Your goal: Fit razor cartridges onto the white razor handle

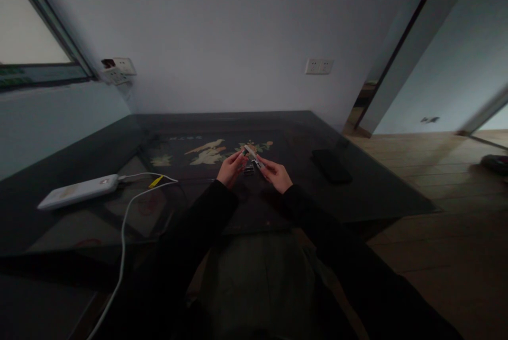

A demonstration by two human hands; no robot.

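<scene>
Both my hands are raised just above a dark glass-topped table point(369, 191), close together. My left hand point(230, 168) pinches one end of a small pale, slim object point(251, 154) with its fingers curled. My right hand point(277, 175) grips the other, lower end, fingers closed round it. The object is too small and dim to name. Just below it, a small dark metallic piece point(248, 170) lies on the table between my hands. Black sleeves cover both arms.
A white power bank point(79, 190) lies at the left with a white cable point(124, 223) running off the near edge. A black phone point(331, 165) rests at the right. Wall sockets point(318, 66) sit on the far wall; wooden floor lies to the right.
</scene>
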